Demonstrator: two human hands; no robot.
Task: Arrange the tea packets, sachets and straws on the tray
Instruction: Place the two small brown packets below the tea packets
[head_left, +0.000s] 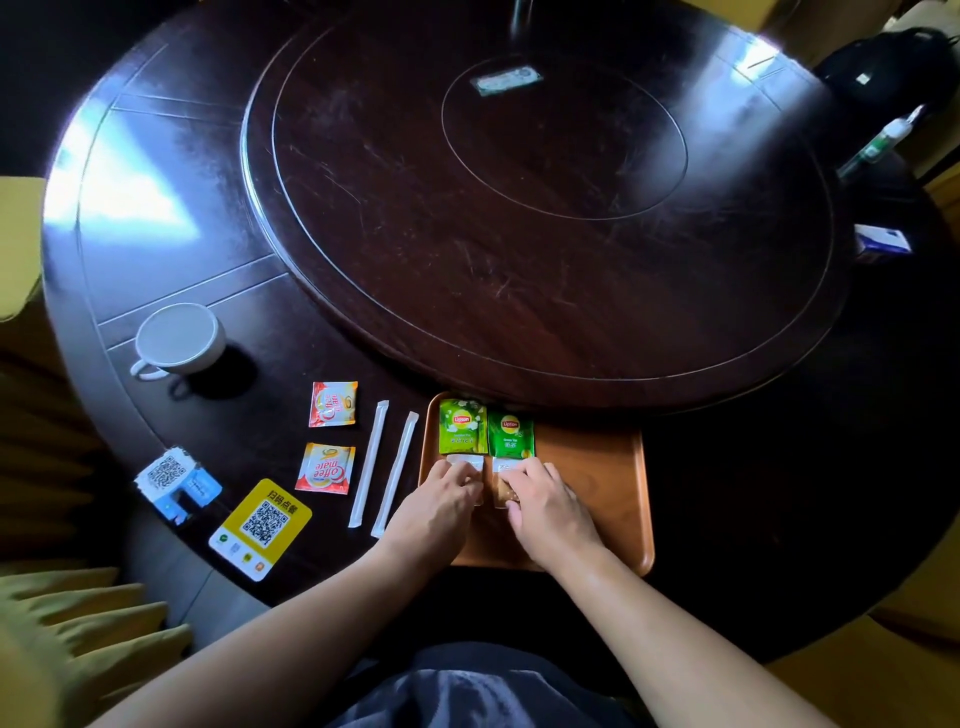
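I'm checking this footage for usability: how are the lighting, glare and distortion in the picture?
Head view: window glare whitens the table at left and upper right; the wide lens bows its edges; the tray, tea packets and both hands stay sharp; the far corners are dark.

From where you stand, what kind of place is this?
Probably a restaurant or hotel dining room: a big round dark wood table with a lazy Susan, a yellow QR scan-to-order card, and Lipton tea packets set out on an orange tray.
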